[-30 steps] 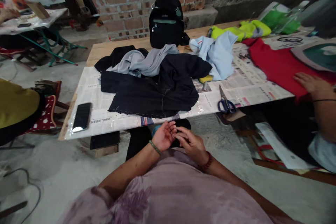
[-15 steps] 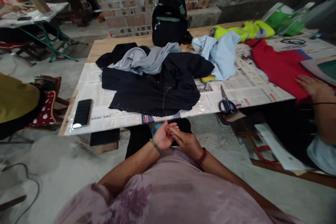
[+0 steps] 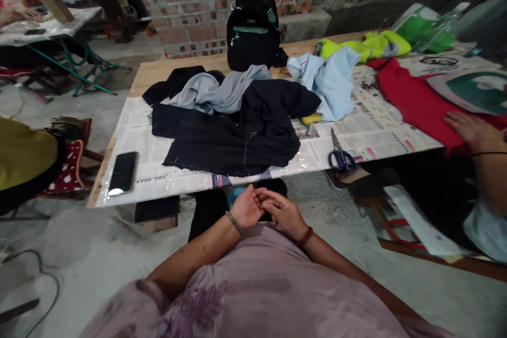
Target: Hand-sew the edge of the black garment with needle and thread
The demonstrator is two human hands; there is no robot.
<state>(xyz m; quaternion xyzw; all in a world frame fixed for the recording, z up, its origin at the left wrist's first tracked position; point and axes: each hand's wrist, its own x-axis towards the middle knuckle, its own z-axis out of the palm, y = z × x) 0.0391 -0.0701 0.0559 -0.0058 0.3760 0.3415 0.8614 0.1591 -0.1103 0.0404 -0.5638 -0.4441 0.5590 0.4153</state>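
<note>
My left hand lies palm up over my lap, below the table's front edge, with its fingers stretched out. Against its fingertips, my right hand has its thumb and fingers drawn together in a pinch. Anything between them is too small to make out. Just beyond both hands, on the table, is a dark garment piece with white basting stitches along its lower edge and middle. A grey cloth lies crumpled behind it. To the right rest blue-handled scissors, apart from my hands.
Newspaper covers most of the table. A phone lies at its left corner, a black backpack stands at the back. On the right, a co-worker's hand presses red cloth beside an iron. Light blue cloth lies between.
My right hand's fingers have shifted slightly against my left fingertips, and the hands sit a little farther apart. The co-worker's iron has slid left over the red cloth. The view has moved slightly.
</note>
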